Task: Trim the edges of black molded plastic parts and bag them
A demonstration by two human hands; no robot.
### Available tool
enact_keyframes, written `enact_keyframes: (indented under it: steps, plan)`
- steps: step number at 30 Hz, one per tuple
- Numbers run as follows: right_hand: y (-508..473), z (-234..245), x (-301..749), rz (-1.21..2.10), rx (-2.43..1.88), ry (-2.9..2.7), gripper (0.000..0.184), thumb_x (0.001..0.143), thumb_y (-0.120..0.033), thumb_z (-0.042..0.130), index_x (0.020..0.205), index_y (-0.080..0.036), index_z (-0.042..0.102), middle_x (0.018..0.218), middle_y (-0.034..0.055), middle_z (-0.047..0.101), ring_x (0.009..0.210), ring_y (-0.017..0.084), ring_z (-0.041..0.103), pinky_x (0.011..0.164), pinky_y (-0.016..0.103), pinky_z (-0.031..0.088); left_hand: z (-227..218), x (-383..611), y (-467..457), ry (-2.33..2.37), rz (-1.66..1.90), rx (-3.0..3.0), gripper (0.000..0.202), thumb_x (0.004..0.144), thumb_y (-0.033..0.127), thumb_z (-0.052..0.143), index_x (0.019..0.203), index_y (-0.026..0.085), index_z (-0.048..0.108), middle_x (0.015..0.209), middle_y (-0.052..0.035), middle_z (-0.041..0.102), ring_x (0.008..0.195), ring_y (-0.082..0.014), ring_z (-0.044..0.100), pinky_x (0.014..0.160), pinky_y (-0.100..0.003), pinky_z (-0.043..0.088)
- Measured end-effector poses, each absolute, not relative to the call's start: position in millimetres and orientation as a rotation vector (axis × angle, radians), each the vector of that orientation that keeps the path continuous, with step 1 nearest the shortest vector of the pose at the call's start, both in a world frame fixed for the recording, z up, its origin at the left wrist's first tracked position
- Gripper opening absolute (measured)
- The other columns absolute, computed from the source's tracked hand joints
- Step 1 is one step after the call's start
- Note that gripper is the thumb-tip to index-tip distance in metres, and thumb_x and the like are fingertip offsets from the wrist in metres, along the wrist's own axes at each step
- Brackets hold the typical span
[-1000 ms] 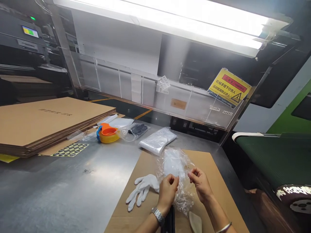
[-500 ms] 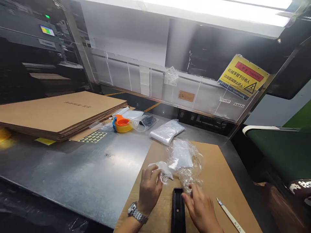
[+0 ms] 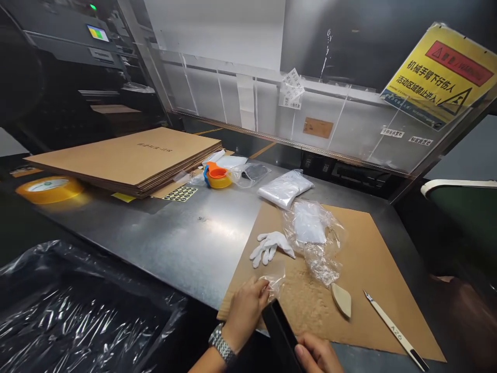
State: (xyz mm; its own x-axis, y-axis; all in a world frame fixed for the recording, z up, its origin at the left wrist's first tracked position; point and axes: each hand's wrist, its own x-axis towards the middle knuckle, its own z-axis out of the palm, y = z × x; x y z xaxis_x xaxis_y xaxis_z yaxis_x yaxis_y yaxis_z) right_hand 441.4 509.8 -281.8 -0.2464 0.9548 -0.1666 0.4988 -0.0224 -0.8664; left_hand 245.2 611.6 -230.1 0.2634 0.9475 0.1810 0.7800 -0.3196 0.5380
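Note:
My left hand (image 3: 245, 310), with a metal watch on the wrist, pinches a small scrap of clear plastic film (image 3: 275, 276) at the near edge of a brown cardboard sheet (image 3: 373, 259). My right hand (image 3: 316, 355) grips a long black bar (image 3: 280, 331) at the bottom edge of the view, tilted up toward the cardboard. A crumpled clear plastic bag (image 3: 314, 238) lies on the cardboard beyond my hands. A white glove (image 3: 271, 245) rests to its left.
A beige scraper (image 3: 341, 299) and a thin knife (image 3: 394, 329) lie on the cardboard. A stack of flat cartons (image 3: 124, 158), tape rolls (image 3: 48, 187) (image 3: 217, 176) and a pack of bags (image 3: 285, 187) sit on the steel table (image 3: 174, 233). A black-lined bin (image 3: 77, 311) stands at lower left.
The view swung down and left, showing the bin. My left hand came back to the cardboard's near edge with a film scrap. My right hand left the bag and took hold of the black bar.

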Motion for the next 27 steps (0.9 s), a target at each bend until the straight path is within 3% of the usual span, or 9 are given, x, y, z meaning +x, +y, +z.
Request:
enact_keyframes:
  steps: [4,10,15,17,20,23,27]
  plan:
    - [514,-285,430,1.141,-1.592,-1.744,0.05,0.09,-0.056,0.028,0.065,-0.019,0.05,0.06,-0.0007,0.05,0.06,0.013,0.05,0.054,0.023,0.034,-227,240,610,1.42,0.589,2.133,0.022,0.085,0.019,0.046,0.087,0.02,0.068,0.08,-0.0039,0.069,0.075,-0.0176,0.064,0.065,-0.025,0.046]
    - [513,-292,430,0.848,-1.755,-1.783,0.044,0.094,-0.046,0.027,0.065,-0.021,0.05,0.06,0.0014,0.06,0.057,0.016,0.057,0.051,0.024,0.034,-227,234,599,1.343,0.524,2.127,0.022,0.085,0.017,0.045,0.099,0.021,0.062,0.087,-0.0016,0.069,0.08,-0.0161,0.064,0.072,-0.024,0.048]
    - [509,-295,418,0.509,-1.879,-1.858,0.036,0.094,-0.041,0.03,0.08,-0.023,0.058,0.056,0.0051,0.063,0.049,0.022,0.062,0.045,0.027,0.031,-225,247,582,1.542,0.53,2.247,0.026,0.088,0.012,0.035,0.089,0.018,0.061,0.088,-0.0089,0.061,0.081,-0.0238,0.06,0.069,-0.036,0.048]
    - [510,-293,413,0.44,-1.848,-1.916,0.036,0.094,-0.039,0.029,0.088,-0.022,0.059,0.059,0.0058,0.065,0.051,0.023,0.064,0.045,0.026,0.034,-225,252,575,1.541,0.543,2.431,0.026,0.089,0.013,0.036,0.089,0.018,0.061,0.083,-0.008,0.059,0.077,-0.023,0.06,0.065,-0.034,0.049]
    - [516,-281,409,0.382,-1.727,-1.993,0.037,0.094,-0.037,0.029,0.114,-0.019,0.054,0.07,0.0072,0.069,0.058,0.023,0.067,0.05,0.026,0.042,-224,253,568,1.345,0.565,2.718,0.023,0.086,0.011,0.041,0.098,0.016,0.06,0.076,-0.0052,0.06,0.069,-0.0201,0.061,0.059,-0.03,0.051]
    - [527,-262,411,0.509,-1.714,-1.876,0.042,0.094,-0.031,0.029,0.129,-0.011,0.041,0.069,0.0069,0.069,0.059,0.021,0.066,0.052,0.026,0.046,-217,247,568,1.277,0.624,2.784,0.027,0.085,0.008,0.042,0.108,0.014,0.055,0.077,-0.005,0.063,0.067,-0.0196,0.062,0.057,-0.03,0.052]
    - [542,-239,411,0.74,-1.749,-1.785,0.043,0.09,-0.023,0.029,0.127,-0.008,0.043,0.06,0.004,0.066,0.054,0.019,0.063,0.048,0.024,0.045,-202,242,567,1.223,0.717,2.735,0.027,0.085,0.006,0.039,0.106,0.013,0.054,0.076,-0.0049,0.063,0.066,-0.0193,0.063,0.055,-0.029,0.052]
